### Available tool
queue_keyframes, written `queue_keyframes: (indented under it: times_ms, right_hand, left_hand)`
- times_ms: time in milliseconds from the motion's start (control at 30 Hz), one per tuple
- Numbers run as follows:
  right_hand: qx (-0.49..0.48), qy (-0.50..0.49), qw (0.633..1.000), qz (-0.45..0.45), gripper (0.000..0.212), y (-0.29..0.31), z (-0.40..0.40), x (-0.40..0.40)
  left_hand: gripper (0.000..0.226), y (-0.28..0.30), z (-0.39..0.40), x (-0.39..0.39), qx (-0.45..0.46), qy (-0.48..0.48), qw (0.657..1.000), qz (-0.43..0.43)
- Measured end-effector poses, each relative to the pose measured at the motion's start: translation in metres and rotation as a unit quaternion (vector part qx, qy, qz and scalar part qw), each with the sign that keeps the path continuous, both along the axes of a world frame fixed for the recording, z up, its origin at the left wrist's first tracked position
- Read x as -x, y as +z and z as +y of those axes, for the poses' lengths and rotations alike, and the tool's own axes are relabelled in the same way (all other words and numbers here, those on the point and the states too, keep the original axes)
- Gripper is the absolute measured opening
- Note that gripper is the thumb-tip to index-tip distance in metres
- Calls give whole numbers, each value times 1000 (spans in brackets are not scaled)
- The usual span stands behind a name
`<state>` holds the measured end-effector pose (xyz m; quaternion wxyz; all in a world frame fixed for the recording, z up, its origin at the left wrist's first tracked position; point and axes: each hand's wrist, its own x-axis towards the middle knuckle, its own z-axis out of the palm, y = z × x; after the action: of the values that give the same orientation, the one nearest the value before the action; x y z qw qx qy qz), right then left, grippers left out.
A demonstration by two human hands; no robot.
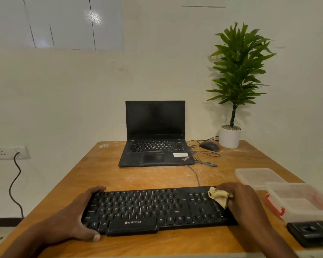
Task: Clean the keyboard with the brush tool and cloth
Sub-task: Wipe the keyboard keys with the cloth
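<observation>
A: Wiping with the cloth (pixel 218 197) right now — right hand (pixel 240 200) is bunching it in a closed grip and pressing it on the far right end of the keyboard (pixel 157 209), by the numpad.

B: Left hand (pixel 77 218)?

A: It's clamping the keyboard's left end, fingers curling over the far edge, thumb hooking the near edge. Grip is wrapping the casing, bracing it flat on the table (pixel 138 175).

B: Keyboard placement?

A: It's lying near the front edge of the table, in front of the open laptop (pixel 155 135), cable running back toward it.

B: Brush tool?

A: I'm not seeing one clearly. A black object (pixel 311 232) is sitting at the right front corner; can't tell what it is. A clear box (pixel 302 200) with red latches and its lid (pixel 257 176) are sitting beside the keyboard's right end.

B: Progress?

A: I'm judging it as the cloth stage, so probably late. Only the right end is being touched; the main key block and left side may be needing passes. Can't tell how clean the keys are.
</observation>
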<state>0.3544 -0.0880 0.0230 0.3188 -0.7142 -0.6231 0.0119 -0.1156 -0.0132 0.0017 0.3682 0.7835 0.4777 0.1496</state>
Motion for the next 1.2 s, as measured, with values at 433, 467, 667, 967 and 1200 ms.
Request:
queue_keyframes:
  times_ms: [433,467,667,967,1200]
  right_hand:
    - [-5,37,999,22,43,-3,-19,31]
    - [1,56,998,24,43,-5,-19,39]
    - [-9,36,996,82,69,-2,-34,17]
    - [-57,22,991,115,85,-25,-34,31]
    - [-58,14,992,108,72,-16,-43,8]
  left_hand:
    - [129,2,2,0,5,-12,1000,9]
    - [129,1,3,0,3,-12,1000,9]
    - [128,-1,3,1,5,-13,1000,8]
    - [129,-3,5,3,-3,-10,1000,8]
    - [128,-3,6,3,4,-8,1000,8]
